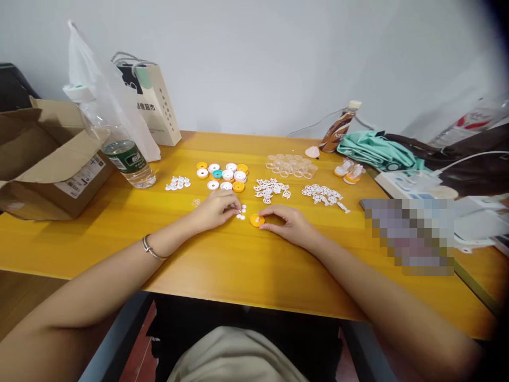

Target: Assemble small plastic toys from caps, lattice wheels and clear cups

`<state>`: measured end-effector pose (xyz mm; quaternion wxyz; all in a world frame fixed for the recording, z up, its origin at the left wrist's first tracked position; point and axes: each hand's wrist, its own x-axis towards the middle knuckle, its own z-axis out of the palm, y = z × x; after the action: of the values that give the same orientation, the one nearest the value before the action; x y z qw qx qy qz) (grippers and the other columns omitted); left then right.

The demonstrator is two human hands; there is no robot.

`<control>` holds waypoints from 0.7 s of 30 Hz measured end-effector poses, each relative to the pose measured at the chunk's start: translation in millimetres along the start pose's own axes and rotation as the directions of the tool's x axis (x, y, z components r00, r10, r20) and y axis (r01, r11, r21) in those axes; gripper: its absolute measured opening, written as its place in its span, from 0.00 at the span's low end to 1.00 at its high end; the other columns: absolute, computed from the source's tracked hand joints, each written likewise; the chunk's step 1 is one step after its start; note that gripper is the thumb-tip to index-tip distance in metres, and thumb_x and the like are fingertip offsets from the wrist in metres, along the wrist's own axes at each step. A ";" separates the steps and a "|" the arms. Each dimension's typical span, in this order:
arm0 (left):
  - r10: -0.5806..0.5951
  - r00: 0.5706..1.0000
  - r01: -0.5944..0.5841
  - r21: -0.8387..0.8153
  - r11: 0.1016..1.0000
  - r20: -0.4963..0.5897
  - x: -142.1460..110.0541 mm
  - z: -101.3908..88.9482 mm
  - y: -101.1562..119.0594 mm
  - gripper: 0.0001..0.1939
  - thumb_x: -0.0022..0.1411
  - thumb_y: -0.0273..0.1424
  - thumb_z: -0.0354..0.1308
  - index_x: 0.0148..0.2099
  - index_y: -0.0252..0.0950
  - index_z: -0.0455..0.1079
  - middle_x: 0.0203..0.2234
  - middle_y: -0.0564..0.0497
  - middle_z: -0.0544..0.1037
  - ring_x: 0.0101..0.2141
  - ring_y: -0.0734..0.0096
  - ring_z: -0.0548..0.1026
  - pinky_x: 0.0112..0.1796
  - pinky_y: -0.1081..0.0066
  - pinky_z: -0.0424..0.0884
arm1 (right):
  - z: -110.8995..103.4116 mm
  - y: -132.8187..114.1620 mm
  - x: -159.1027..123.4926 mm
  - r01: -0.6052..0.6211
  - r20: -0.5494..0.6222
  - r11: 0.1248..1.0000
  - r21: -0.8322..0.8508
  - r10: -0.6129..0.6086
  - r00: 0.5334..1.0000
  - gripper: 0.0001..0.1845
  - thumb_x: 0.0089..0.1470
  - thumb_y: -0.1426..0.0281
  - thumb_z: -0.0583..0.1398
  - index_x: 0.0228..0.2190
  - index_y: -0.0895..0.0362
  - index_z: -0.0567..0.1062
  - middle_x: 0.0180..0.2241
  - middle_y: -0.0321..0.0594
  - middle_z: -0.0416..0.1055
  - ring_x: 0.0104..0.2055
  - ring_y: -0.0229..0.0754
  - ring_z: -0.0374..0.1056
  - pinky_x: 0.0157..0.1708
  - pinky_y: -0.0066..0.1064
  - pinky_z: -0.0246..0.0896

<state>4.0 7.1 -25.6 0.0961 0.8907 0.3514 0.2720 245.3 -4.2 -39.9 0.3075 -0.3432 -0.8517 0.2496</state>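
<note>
My right hand (292,225) grips the edge of an orange round cap-like disc (254,223) between thumb and fingers, just above or on the table. A small white piece sits at the disc's centre. My left hand (218,211) is closed in a pinch beside several small white discs (243,207); what its fingertips hold, if anything, is too small to make out. Behind it lie tiny pale rings (195,202) and a group of white, orange and teal round caps (228,174). White spoked pieces (271,187) rest beyond my right hand.
At the left stand an open cardboard box (75,180), a water bottle (133,163) and a paper bag (163,106). Clear round cups (292,165), white mushroom-shaped parts (177,183) and more white pieces (321,192) lie behind. To the right are a drink bottle (340,127) and a power strip (397,185).
</note>
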 end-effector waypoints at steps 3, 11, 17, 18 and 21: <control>0.044 0.998 -0.045 -0.023 0.999 -0.046 -0.2 -1.3 8.5 0.05 0.60 0.29 0.53 0.35 0.34 0.69 0.30 0.50 0.72 0.33 0.73 0.68 0.37 0.71 0.63 | 0.8 -0.8 0.2 0.008 -0.006 1.000 0.000 -0.008 1.000 0.12 0.48 0.66 0.61 0.37 0.54 0.73 0.37 0.39 0.74 0.40 0.41 0.70 0.43 0.34 0.64; 0.222 0.974 -0.225 0.151 0.963 0.040 -1.0 7.7 28.0 0.09 0.63 0.30 0.48 0.37 0.36 0.69 0.31 0.50 0.74 0.34 0.71 0.68 0.35 0.70 0.59 | 1.4 -3.6 1.5 0.042 0.001 0.999 -0.001 -0.042 0.999 0.12 0.48 0.66 0.61 0.37 0.55 0.73 0.36 0.39 0.74 0.39 0.41 0.70 0.42 0.34 0.64; 0.234 0.968 -0.248 0.195 0.949 0.089 -2.6 10.4 26.6 0.10 0.63 0.30 0.47 0.38 0.37 0.70 0.33 0.50 0.75 0.36 0.70 0.69 0.36 0.69 0.58 | 1.9 -2.9 1.3 0.058 0.007 0.998 -0.004 -0.058 0.998 0.12 0.48 0.67 0.62 0.37 0.55 0.72 0.36 0.40 0.73 0.38 0.41 0.69 0.41 0.34 0.64; 0.235 0.968 -0.249 0.186 0.950 0.092 -2.7 9.8 26.8 0.10 0.63 0.30 0.48 0.39 0.38 0.70 0.33 0.50 0.75 0.37 0.70 0.69 0.37 0.69 0.58 | 2.0 -2.8 1.2 0.059 0.004 0.998 -0.005 -0.059 0.998 0.12 0.48 0.66 0.62 0.37 0.55 0.72 0.36 0.40 0.73 0.38 0.41 0.69 0.41 0.34 0.65; 0.219 0.973 -0.228 0.147 0.963 0.074 -2.3 4.9 26.9 0.09 0.62 0.30 0.48 0.39 0.38 0.70 0.34 0.50 0.75 0.37 0.70 0.69 0.38 0.68 0.59 | 1.9 -3.2 1.0 0.063 -0.001 0.998 -0.004 -0.063 0.998 0.12 0.48 0.66 0.62 0.37 0.54 0.72 0.36 0.39 0.74 0.38 0.41 0.70 0.41 0.35 0.65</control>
<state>20.7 -14.1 -20.9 0.0055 0.9368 0.2658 0.2274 242.1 -5.9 -38.8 0.3151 -0.3169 -0.8624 0.2379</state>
